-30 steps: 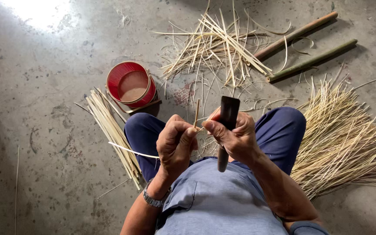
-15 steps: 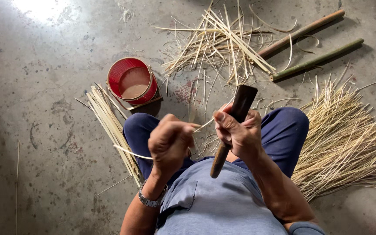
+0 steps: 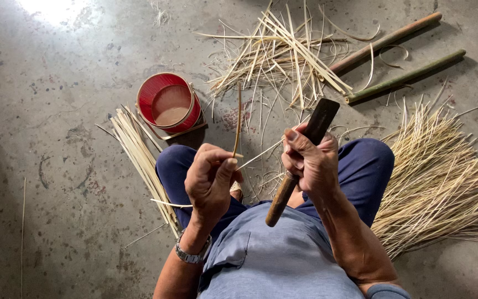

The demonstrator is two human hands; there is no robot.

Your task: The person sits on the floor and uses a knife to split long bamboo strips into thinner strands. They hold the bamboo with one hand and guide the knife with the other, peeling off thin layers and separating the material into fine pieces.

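While pinched in left hand (image 3: 208,182) | bamboo strip (image 3: 238,124) thin, pale | right hand (image 3: 311,160) grips knife (image 3: 300,160)

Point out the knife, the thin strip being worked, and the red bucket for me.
knife (image 3: 321,119), head view, on the dark blade above the right hand.
thin strip (image 3: 238,119), head view, mid-length above the left hand.
red bucket (image 3: 192,119), head view, on its right outer wall.

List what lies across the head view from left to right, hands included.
Neat strip bundle → red bucket → left hand pinching a thin strip → right hand gripping a knife → green bamboo stalk → fan of fine splints.
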